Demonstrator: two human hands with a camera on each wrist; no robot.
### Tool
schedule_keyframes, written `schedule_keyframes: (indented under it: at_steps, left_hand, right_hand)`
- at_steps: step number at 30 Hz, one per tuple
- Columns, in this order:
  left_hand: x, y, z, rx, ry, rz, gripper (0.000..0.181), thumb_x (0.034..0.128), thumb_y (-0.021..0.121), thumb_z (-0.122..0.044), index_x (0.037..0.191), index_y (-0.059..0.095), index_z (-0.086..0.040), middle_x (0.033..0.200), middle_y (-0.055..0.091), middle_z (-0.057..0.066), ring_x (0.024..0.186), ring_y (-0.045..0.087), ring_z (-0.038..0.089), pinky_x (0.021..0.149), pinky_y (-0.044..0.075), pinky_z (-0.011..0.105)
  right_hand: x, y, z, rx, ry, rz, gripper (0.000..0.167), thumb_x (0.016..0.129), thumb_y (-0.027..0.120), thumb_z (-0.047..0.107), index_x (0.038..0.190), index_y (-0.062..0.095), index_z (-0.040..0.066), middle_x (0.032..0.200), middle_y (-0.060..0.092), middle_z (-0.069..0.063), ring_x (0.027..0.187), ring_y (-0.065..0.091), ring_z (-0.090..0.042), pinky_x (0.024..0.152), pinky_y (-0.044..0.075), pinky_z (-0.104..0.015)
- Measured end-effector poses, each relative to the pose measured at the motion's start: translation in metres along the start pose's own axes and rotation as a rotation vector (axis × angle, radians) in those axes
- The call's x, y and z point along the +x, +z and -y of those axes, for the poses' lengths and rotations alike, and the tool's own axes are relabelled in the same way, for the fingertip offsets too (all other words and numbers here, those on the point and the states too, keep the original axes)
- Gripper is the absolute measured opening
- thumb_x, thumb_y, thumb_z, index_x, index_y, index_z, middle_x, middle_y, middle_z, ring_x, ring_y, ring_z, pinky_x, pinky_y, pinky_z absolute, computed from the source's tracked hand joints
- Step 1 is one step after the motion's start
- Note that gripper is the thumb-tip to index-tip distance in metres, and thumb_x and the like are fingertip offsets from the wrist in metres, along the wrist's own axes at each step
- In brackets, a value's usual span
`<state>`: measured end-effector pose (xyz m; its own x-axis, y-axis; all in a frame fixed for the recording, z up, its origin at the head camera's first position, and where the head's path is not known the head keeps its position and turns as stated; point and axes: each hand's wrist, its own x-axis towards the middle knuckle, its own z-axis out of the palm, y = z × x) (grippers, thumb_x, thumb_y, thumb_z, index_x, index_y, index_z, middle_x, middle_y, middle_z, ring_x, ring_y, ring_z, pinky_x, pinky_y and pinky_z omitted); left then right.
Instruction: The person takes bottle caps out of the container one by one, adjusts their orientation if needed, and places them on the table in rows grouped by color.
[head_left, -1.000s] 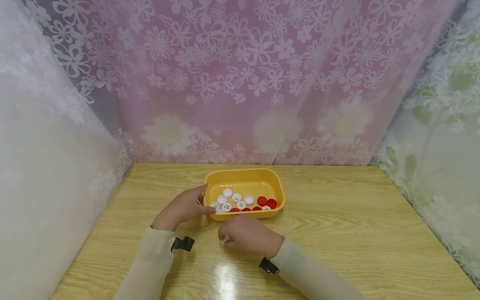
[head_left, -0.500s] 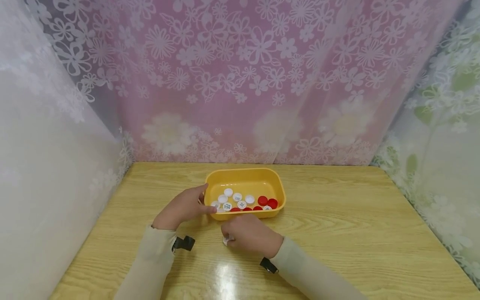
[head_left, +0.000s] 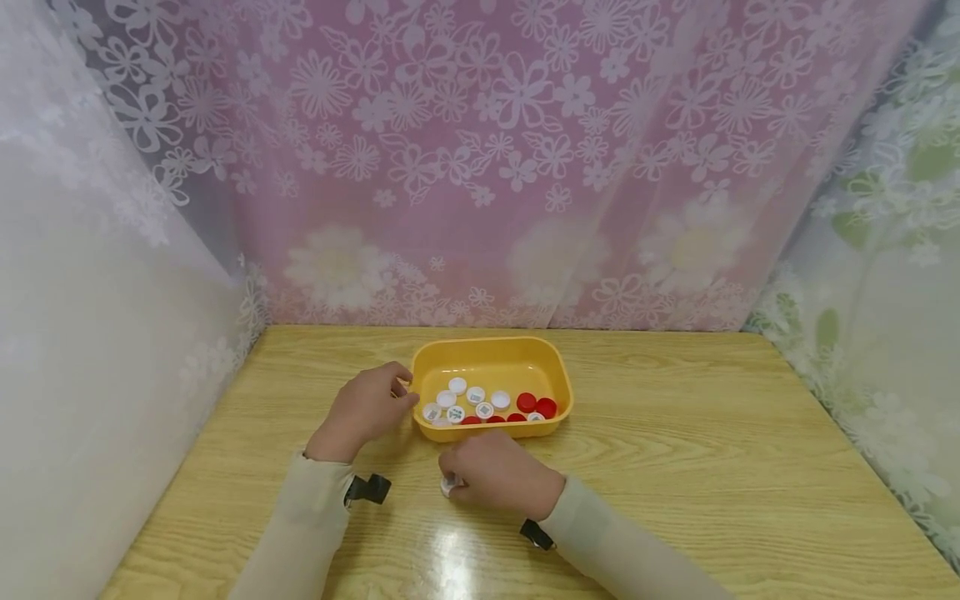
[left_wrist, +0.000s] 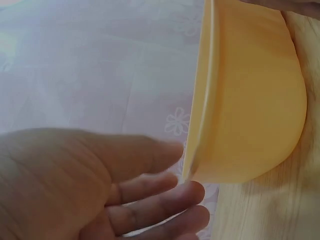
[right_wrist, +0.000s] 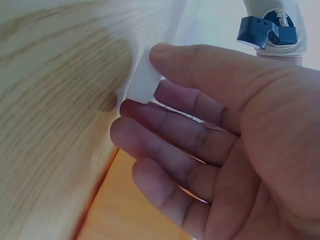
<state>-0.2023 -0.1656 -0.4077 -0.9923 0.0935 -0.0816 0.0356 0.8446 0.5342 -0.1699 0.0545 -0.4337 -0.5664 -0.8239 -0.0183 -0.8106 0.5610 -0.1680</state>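
In the head view a shallow yellow tray (head_left: pixel 525 430) holds several white caps (head_left: pixel 500 402) and red caps (head_left: pixel 527 402), some white ones with printed marks. Just left of it is my left hand (head_left: pixel 365 414), thumb and fingers spread around the end of the rim and holding nothing. The left wrist view has the fingertips very near the tray wall (left_wrist: pixel 250 100). In front of the tray, low over the table, my right hand (head_left: pixel 501 475) pinches a white cap (right_wrist: pixel 144 80) between thumb and fingers. The cap stands on edge, tilted, at the table surface; fingers hide part of it.
The wooden table (head_left: pixel 675 467) stretches to both sides of the tray. A pink flowered curtain (head_left: pixel 487 208) hangs behind it, with pale curtains at left and right. Each wrist wears a small dark camera (head_left: pixel 367 488).
My left thumb and fingers have come off the tray's rim and drawn slightly left. The right hand still pinches the white cap, which has turned and shifted slightly in the fingers.
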Motion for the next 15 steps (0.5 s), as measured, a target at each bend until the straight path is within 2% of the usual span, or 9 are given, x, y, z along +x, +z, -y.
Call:
schedule_keyframes:
  at_steps: [4,9,15]
  left_hand:
    - [-0.0005,-0.0013,0.0003,-0.015,-0.068,-0.031,0.038,0.0986,0.07,-0.034,0.127,0.067,-0.009,0.105,0.073,0.005,0.084,0.066,0.019,0.077,0.055,0.042]
    - [-0.0017,-0.0012,-0.0001,-0.016,-0.1,-0.009,0.034,0.0988,0.069,-0.036,0.118,0.071,-0.008,0.095,0.073,0.002,0.078,0.064,0.017,0.073,0.053,0.039]
    - [0.0008,0.0007,-0.0026,-0.061,-0.082,0.046,0.046,0.1013,0.065,-0.026,0.142,0.059,-0.004,0.078,0.075,0.0,0.07,0.068,0.014,0.082,0.053,0.043]
  right_hand:
    - [-0.0005,-0.0013,0.0015,0.008,0.0,0.014,0.012,0.092,0.08,0.027,0.085,0.071,0.024,0.072,0.058,0.017,0.062,0.048,-0.001,0.058,0.04,-0.017]
    - [0.0001,-0.0003,0.0007,0.025,-0.003,0.013,0.011,0.093,0.079,0.03,0.087,0.071,0.025,0.073,0.059,0.018,0.062,0.048,0.0,0.059,0.041,-0.017]
    - [0.0,0.002,0.0008,0.015,-0.024,-0.006,0.01,0.092,0.079,0.029,0.088,0.072,0.026,0.074,0.059,0.02,0.063,0.048,0.002,0.059,0.04,-0.016]
